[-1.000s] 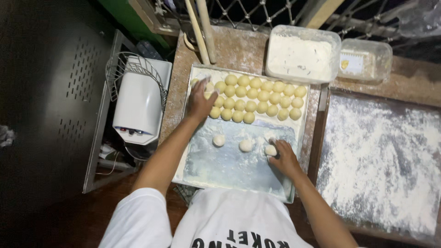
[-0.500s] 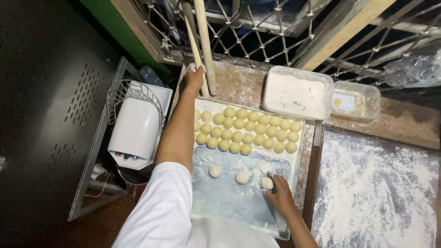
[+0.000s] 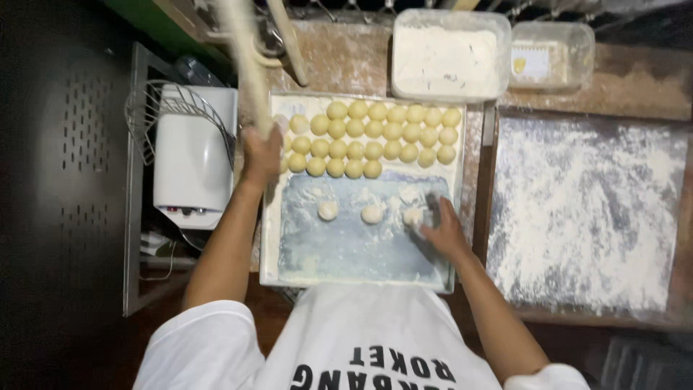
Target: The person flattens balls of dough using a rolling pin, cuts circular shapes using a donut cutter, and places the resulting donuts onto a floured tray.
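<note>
Two hands are at work over a metal tray dusted with flour. The left hand is closed around the lower end of a long wooden stick, which slants up and away past the tray's top left corner; a second stick leans just beside it. The right hand lies low on the tray with fingers loosely spread and bent, fingertips touching the rightmost of three dough balls set in a row across the bare middle of the tray; whether it grips that ball or only presses on it I cannot tell. Farther up the tray, many small yellow dough balls sit packed in three neat rows. Beyond the tray stand a plastic tub of flour and a smaller clear tub. Right of the tray lies a floured board; left of it, a white mixer with a wire guard.
</note>
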